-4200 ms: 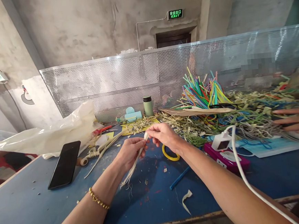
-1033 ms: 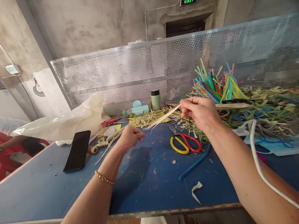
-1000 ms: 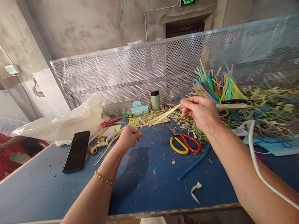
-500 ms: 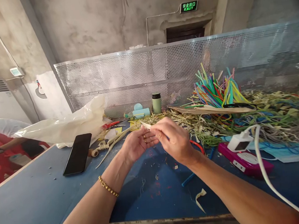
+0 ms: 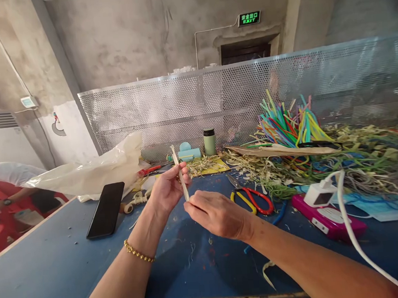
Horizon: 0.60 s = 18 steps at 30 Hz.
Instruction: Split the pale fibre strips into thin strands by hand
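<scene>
Between my two hands runs a thin pale strip [image 5: 183, 182], tilted, with a frayed upper tip; it looks like dried plant fibre. My left hand [image 5: 167, 187] pinches it near the middle, and the tip sticks out above the fingers. At its lower end my right hand [image 5: 218, 213] grips it between thumb and fingers. Just beyond the right hand lie pliers [image 5: 253, 197] with one red and one yellow handle. A blue stick [image 5: 280, 214] is partly hidden beneath my right forearm.
A black phone [image 5: 105, 210] and a clear plastic bag [image 5: 97, 173] lie left. A green bottle [image 5: 210, 142] stands at the back. Right are a fibre pile [image 5: 273, 175], colourful pipe cleaners [image 5: 286, 119] and a magenta box [image 5: 332, 221] with a white charger cable. A seated person [image 5: 8, 200] is far left.
My hands have moved apart, the left slightly left and the right lower, so the strip now shows lengthwise between them. The pliers have come into view.
</scene>
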Motion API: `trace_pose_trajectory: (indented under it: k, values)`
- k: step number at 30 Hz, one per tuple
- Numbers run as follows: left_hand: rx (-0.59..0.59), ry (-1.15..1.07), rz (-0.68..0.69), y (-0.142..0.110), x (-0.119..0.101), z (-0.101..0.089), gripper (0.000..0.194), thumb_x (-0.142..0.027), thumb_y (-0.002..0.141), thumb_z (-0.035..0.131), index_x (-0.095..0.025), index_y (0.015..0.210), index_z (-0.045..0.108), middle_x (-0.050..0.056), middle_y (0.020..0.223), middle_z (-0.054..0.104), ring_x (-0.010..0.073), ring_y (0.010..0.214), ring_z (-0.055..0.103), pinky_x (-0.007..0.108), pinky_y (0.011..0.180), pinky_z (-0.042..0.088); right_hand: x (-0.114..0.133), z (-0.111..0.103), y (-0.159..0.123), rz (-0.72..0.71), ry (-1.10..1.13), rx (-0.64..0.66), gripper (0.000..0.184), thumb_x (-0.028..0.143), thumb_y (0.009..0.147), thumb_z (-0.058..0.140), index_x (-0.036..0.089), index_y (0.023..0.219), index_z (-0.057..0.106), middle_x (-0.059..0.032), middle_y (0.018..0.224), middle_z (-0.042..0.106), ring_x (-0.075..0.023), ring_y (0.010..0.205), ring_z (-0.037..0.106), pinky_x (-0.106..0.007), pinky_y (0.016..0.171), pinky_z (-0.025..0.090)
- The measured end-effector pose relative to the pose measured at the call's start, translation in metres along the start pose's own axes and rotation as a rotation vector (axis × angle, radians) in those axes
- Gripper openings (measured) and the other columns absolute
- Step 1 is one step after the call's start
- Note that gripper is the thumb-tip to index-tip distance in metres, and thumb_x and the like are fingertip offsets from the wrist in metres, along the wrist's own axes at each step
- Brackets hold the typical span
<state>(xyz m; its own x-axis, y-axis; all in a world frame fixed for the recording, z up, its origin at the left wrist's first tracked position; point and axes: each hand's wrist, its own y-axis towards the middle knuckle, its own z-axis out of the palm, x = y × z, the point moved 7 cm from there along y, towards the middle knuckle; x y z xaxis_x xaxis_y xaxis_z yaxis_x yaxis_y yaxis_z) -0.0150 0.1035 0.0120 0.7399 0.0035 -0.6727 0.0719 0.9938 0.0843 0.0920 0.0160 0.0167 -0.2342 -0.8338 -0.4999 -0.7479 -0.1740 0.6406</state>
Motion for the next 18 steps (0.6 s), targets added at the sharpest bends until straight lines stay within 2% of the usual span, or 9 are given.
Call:
trace_pose_trajectory:
  k: [3,5,6,7,9,11,13,15,18]
  values:
    - [0.097,0.109,0.091,0.0,-0.009,0.005,0.018,-0.009,0.092,0.047,-0.008,0.081,0.062,-0.001,0.058,0.052,0.0042,0.042,0.039,0.018,0.044,0.035,0.002,0.008,-0.001,0.014,-0.012,0.059,0.024,0.007,0.096,0.044,0.012,0.085,0.064,-0.006,0.076,0.058,-0.0164,0.07,0.053,-0.031,0.065,0.045]
    - [0.105,0.265,0.213,-0.002,-0.017,0.007,0.014,-0.011,0.088,0.055,-0.009,0.076,0.062,-0.001,0.057,0.05,0.0033,0.042,0.035,0.018,0.043,0.029,-0.003,0.013,-0.002,0.086,0.085,0.126,0.017,0.014,0.096,0.049,0.012,0.09,0.064,-0.0062,0.079,0.059,-0.016,0.07,0.054,-0.03,0.061,0.045]
    - [0.085,0.35,0.276,-0.003,-0.021,0.008,0.013,-0.013,0.086,0.059,-0.009,0.075,0.062,-0.001,0.056,0.05,0.0032,0.042,0.035,0.017,0.043,0.026,-0.009,0.013,-0.002,0.148,0.174,0.14,0.014,0.021,0.096,0.054,0.013,0.096,0.065,-0.0061,0.082,0.06,-0.0154,0.07,0.055,-0.029,0.061,0.046]
    - [0.063,0.429,0.327,-0.005,-0.023,0.009,0.013,-0.016,0.085,0.062,-0.009,0.073,0.062,-0.001,0.056,0.05,0.0031,0.043,0.034,0.017,0.043,0.023,-0.017,0.012,-0.002,0.234,0.274,0.123,0.02,0.029,0.095,0.057,0.013,0.104,0.064,-0.0055,0.084,0.062,-0.0146,0.07,0.056,-0.028,0.061,0.046]
    - [0.063,0.538,0.352,-0.007,-0.02,0.013,0.016,-0.021,0.082,0.066,-0.01,0.072,0.062,-0.001,0.055,0.05,0.0033,0.044,0.034,0.018,0.044,0.019,-0.042,0.005,-0.006,0.472,0.449,-0.001,0.031,0.04,0.093,0.059,0.015,0.111,0.063,-0.0035,0.082,0.064,-0.0128,0.066,0.057,-0.027,0.061,0.048]
    - [0.132,0.577,0.263,-0.008,-0.006,0.018,0.018,-0.024,0.081,0.066,-0.009,0.072,0.063,-0.001,0.054,0.05,0.0036,0.043,0.033,0.02,0.045,0.019,-0.071,-0.002,-0.018,0.754,0.547,-0.155,0.025,0.039,0.095,0.055,0.017,0.1,0.066,-0.0025,0.076,0.065,-0.0112,0.06,0.056,-0.026,0.057,0.047]
    - [0.226,0.57,0.117,-0.009,0.012,0.023,0.018,-0.025,0.081,0.066,-0.009,0.072,0.063,0.0,0.054,0.051,0.0038,0.042,0.033,0.021,0.046,0.019,-0.089,0.0,-0.029,0.935,0.699,-0.18,0.024,0.039,0.093,0.056,0.017,0.094,0.066,-0.0023,0.075,0.067,-0.0092,0.052,0.052,-0.024,0.049,0.043]
    - [0.296,0.544,-0.013,-0.012,0.027,0.025,0.018,-0.025,0.082,0.065,-0.009,0.073,0.064,0.0,0.053,0.051,0.0035,0.041,0.031,0.022,0.046,0.019,-0.097,0.009,-0.035,1.008,0.929,-0.13,0.025,0.041,0.091,0.059,0.016,0.093,0.064,-0.0007,0.074,0.066,-0.0068,0.045,0.047,-0.022,0.041,0.038]
    - [0.364,0.503,-0.116,-0.014,0.038,0.025,0.017,-0.024,0.083,0.063,-0.009,0.074,0.064,-0.001,0.053,0.051,0.0035,0.04,0.031,0.022,0.047,0.021,-0.096,0.015,-0.038,1.012,1.201,-0.096,0.028,0.042,0.088,0.063,0.015,0.095,0.063,0.0009,0.073,0.063,-0.0051,0.043,0.044,-0.02,0.037,0.035]
